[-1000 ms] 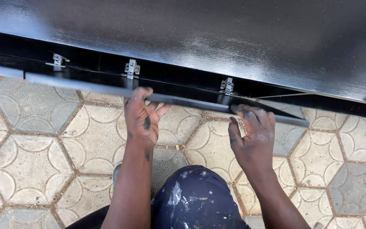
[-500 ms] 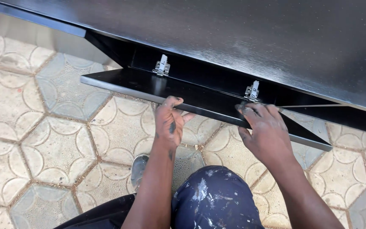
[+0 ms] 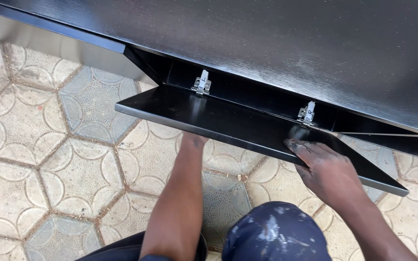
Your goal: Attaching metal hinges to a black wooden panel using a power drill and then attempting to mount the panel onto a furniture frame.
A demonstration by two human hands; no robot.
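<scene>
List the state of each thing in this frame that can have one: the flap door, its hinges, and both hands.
Black flap door: swung open, lying roughly level.
Left hinge: opened out, fixed to door and cabinet.
Right hinge: opened out, likewise fixed.
Left hand: under the door, mostly hidden.
Right hand: fingertips resting on the door's upper face.

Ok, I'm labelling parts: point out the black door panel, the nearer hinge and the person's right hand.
black door panel [image 3: 228, 118], head view, bare inner face of the panel.
nearer hinge [image 3: 201, 83], head view, metal hinge body.
right hand [image 3: 327, 169], head view, back of the hand.
</scene>
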